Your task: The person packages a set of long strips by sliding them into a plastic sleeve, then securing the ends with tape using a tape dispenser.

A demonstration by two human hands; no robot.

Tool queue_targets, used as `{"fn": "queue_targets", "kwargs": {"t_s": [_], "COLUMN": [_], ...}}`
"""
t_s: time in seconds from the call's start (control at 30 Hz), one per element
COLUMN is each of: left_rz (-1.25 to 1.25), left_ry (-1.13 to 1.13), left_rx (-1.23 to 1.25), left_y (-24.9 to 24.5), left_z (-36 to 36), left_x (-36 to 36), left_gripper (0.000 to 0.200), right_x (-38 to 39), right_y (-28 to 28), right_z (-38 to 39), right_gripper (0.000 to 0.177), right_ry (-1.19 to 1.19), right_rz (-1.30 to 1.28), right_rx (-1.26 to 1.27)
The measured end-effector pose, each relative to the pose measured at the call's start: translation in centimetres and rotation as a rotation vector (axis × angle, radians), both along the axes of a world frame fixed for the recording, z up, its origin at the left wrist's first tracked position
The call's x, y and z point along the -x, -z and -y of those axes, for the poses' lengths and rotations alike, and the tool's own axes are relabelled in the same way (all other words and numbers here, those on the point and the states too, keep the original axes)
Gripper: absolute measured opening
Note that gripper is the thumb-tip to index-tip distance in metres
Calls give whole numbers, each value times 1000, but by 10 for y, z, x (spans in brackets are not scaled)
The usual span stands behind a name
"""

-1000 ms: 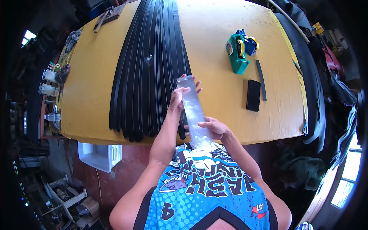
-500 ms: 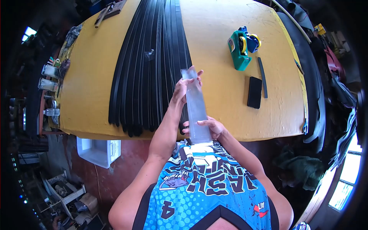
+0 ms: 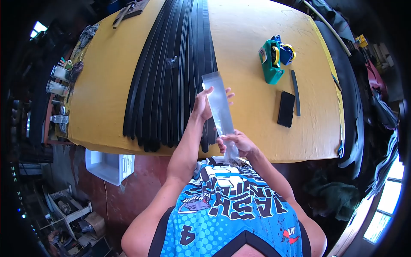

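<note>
A long, narrow clear plastic bag (image 3: pixel 219 103), perhaps several stacked together, is held in front of my chest, over the table's near edge. My left hand (image 3: pixel 204 103) grips its upper half from the left side, thumb at the front and fingers behind, with fingertips showing past the right edge. Lower down, my right hand (image 3: pixel 239 143) pinches the plastic between thumb and fingers, and the bottom end is bunched and creased there. Just left of the bag lie long black strips (image 3: pixel 171 94), fanned side by side, with a small clear plastic piece (image 3: pixel 172 62) on them.
On the yellow table (image 3: pixel 244 38), a green tape dispenser (image 3: pixel 270 64), a blue tape dispenser (image 3: pixel 287 51), a black phone (image 3: pixel 286 109) and a dark short strip (image 3: pixel 296 92) lie to the right. A hammer (image 3: pixel 123 16) lies far left. A white bin (image 3: pixel 109 167) stands below the table.
The plastic's lower end, flat before, is now crumpled in my right hand. My left hand's fingers have spread behind the upper part. The view has shifted slightly.
</note>
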State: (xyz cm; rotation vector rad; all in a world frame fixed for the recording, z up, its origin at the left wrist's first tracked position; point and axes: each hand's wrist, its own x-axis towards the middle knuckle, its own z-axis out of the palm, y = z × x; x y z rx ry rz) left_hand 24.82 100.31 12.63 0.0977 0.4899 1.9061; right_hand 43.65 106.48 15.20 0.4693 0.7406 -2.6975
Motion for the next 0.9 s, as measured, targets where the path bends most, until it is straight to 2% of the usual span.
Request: {"fn": "queue_targets", "kwargs": {"t_s": [0.13,0.2,0.27,0.33,0.47,0.57,0.67,0.8,0.9], "left_rz": [-52,0,-221,-201,-284,-282,-224,-104,-69], "left_ry": [18,-13,-101,-120,-206,-216,-198,-118,-83], "left_rx": [-14,-42,50,97,146,188,183,120,129], "left_y": [3,3,-7,-13,-22,-29,-27,-13,-7], "left_z": [7,7,9,7,1,1,1,0,0], "left_x": [-7,3,13,17,15,12,8,2,-3], "left_gripper": [60,60,58,58,59,55,46,37,38], "right_x": [-2,-5,-5,-3,-2,-7,-9,-6,-2], "right_y": [7,7,10,8,-7,-4,1,1,10], "right_z": [-6,-4,-5,-4,-6,-3,-1,0,-2], "right_gripper": [25,23,23,36,46,42,42,43,42], "right_ry": [-31,-102,-130,-107,-130,-157,-148,-158,-145], "right_rz": [-3,53,55,24,-6,-132,-156,-104,-37], "right_rx": [-37,-43,-50,22,-4,56,11,1,-145]}}
